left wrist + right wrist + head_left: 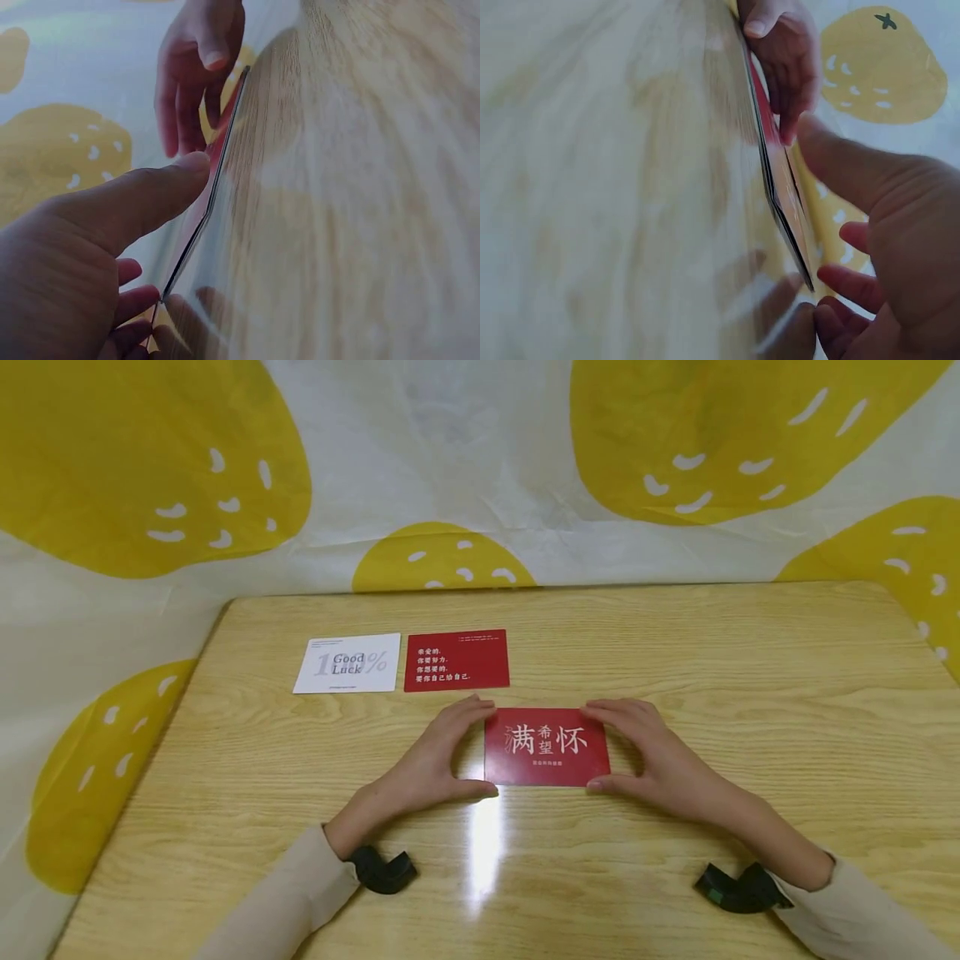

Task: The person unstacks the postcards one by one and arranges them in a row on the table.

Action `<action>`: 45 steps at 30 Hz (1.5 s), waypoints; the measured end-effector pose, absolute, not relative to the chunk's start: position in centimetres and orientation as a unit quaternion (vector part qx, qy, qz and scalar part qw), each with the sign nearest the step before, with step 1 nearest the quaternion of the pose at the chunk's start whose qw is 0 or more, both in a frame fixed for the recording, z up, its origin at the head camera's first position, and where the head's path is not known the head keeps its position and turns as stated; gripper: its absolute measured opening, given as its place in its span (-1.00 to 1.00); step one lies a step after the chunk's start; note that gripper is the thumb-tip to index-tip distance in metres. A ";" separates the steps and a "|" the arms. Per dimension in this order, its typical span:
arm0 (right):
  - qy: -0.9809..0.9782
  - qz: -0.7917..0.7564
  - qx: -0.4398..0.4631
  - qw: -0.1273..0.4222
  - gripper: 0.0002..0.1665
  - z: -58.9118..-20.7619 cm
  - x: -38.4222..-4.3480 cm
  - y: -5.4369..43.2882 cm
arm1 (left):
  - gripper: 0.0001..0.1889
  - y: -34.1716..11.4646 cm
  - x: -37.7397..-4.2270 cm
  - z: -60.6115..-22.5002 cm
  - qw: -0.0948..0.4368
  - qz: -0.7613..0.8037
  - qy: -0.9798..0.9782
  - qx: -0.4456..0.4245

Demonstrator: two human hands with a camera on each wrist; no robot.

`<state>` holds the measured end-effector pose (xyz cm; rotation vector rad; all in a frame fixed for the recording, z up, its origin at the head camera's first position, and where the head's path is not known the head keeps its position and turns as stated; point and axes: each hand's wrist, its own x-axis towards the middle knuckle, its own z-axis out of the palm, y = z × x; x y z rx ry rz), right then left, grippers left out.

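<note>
A red card with white Chinese characters lies low over the table in front of the person, framed by both hands. My left hand is spread around its left end, fingertips at the far corner and thumb tip by the near edge. On the other side, my right hand mirrors this, its thumb over the near right corner. In the right wrist view that thumb stands a little above the card's surface, while the fingers are right at the far corner.
Farther back on the wooden table lie a white "Good Luck" card and, right beside it, another red card with white writing. Behind the table hangs a white cloth with yellow fruit shapes. Black wrist mounts sit under both wrists.
</note>
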<state>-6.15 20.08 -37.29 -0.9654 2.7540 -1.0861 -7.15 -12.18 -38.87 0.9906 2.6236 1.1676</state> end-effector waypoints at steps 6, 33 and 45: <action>0.884 -0.349 -0.311 0.004 -0.04 -37.9 -6.2 20.1 | -0.01 -12.0 -7.2 -38.9 0.039 0.372 0.866 0.332; 0.895 -0.331 -0.300 0.007 -0.01 -38.2 -6.2 20.1 | 0.04 -11.9 -7.2 -38.8 0.044 0.354 0.879 0.316; 0.895 -0.342 -0.285 0.027 0.06 -38.3 -6.6 20.1 | 0.06 -11.8 -7.2 -38.7 0.043 0.350 0.881 0.316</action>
